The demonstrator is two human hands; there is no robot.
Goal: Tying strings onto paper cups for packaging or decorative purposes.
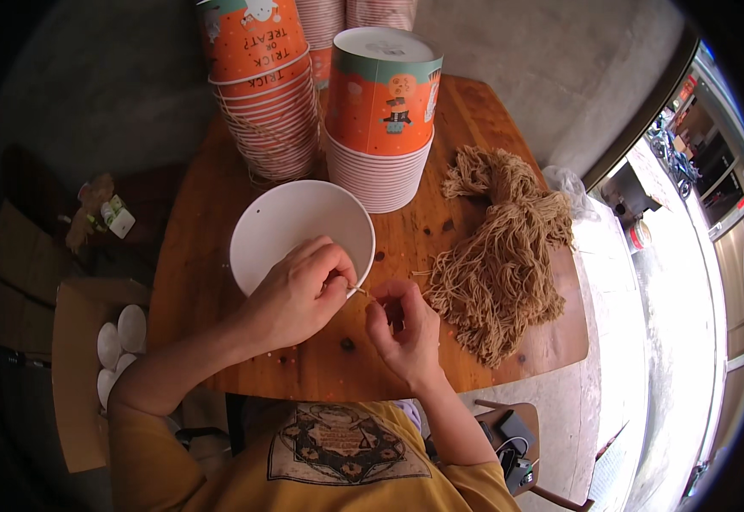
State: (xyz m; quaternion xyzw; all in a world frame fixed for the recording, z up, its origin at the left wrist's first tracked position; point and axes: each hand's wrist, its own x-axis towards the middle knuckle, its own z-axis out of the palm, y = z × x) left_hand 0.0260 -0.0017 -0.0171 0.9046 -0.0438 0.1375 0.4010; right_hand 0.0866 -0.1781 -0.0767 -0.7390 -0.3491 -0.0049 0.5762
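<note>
A white paper bucket (261, 235) lies on the table with its open mouth toward me; a small dark hole shows near its far-left rim. My left hand (304, 286) reaches over the mouth, its fingers curled and pinched at the near-right rim. Between my hands runs a short piece of tan cord (361, 292). Its other end is in my right hand (404, 328), thumb and forefinger closed on it just outside the rim. My left fingertips partly hide where the cord meets the bucket.
A heap of tan cords (508, 264) lies at the right. Behind the bucket stand upside-down stacks of orange paper buckets (382, 107) and more buckets (261, 111) tied with cord. At the lower left, a cardboard box (78, 375) holds several white buckets. A stool (517, 427) with dark devices stands lower right.
</note>
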